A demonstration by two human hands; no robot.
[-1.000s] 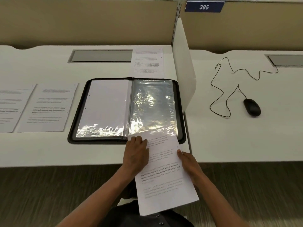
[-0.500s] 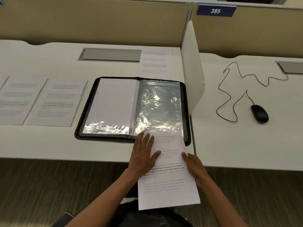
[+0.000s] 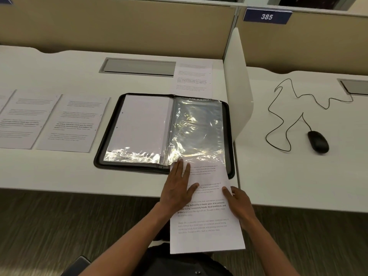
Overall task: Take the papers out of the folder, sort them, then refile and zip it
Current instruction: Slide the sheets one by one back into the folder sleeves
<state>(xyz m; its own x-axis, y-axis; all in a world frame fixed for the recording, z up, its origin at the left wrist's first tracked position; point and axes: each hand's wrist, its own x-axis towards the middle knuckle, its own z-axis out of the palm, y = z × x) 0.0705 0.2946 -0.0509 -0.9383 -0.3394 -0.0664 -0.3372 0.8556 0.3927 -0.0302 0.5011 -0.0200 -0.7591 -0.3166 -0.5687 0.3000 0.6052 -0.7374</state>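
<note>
A black zip folder (image 3: 99, 154) lies open on the white desk, showing clear plastic sleeves; the left sleeve (image 3: 143, 124) has a white sheet in it. A printed sheet (image 3: 207, 226) has its top end at the lower edge of the shiny right sleeve (image 3: 199, 126) and hangs over the desk's front edge. My left hand (image 3: 177, 188) presses flat on the sheet's left side, fingers straight, fingertips at the sleeve's bottom edge. My right hand (image 3: 237, 204) pinches the sheet's right edge, thumb on top.
Two printed pages (image 3: 73, 122) (image 3: 22, 120) lie side by side left of the folder, and another page (image 3: 192, 78) lies behind it. A white divider panel (image 3: 237, 86) stands right of the folder. Beyond it are a black mouse (image 3: 318, 141) and its looped cable (image 3: 278, 116).
My left hand's fingers went from curled to straight and slid toward the sleeve. The printed sheet moved a little toward the folder. My head shifted left.
</note>
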